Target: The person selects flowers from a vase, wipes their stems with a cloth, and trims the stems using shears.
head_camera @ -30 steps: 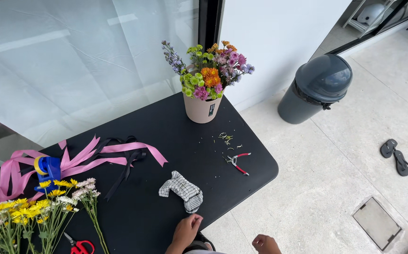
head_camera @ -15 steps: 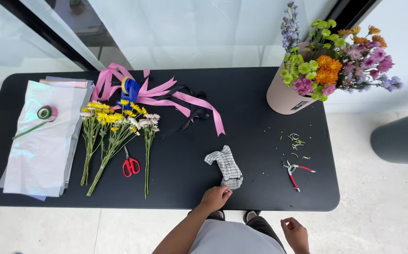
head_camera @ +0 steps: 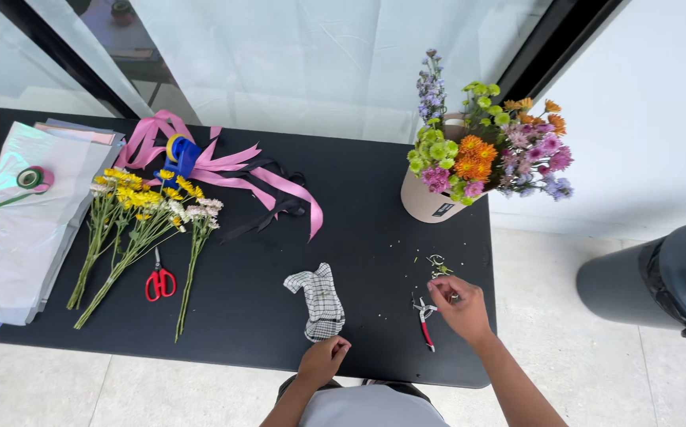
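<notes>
Hands at the near edge of the black tabletop (head_camera: pixel 240 316). Left hand (head_camera: pixel 323 360) loosely curled, holding nothing, fingertips just beside the lower end of the crumpled white checked cloth (head_camera: pixel 318 302). Right hand (head_camera: pixel 460 307) palm down, fingers drawn together over small green stem clippings (head_camera: pixel 436 264); cannot tell whether it pinches any. Red-handled small pliers (head_camera: pixel 424 319) lie just left of that hand, touching or nearly so. Farther left: red-handled scissors (head_camera: pixel 159 281) between cut yellow and white flower stems (head_camera: pixel 133 225). Beyond: pink and black ribbons (head_camera: pixel 256 182), round beige box of mixed flowers (head_camera: pixel 477 154). Far left, clear wrapping sheets (head_camera: pixel 11 237).
</notes>
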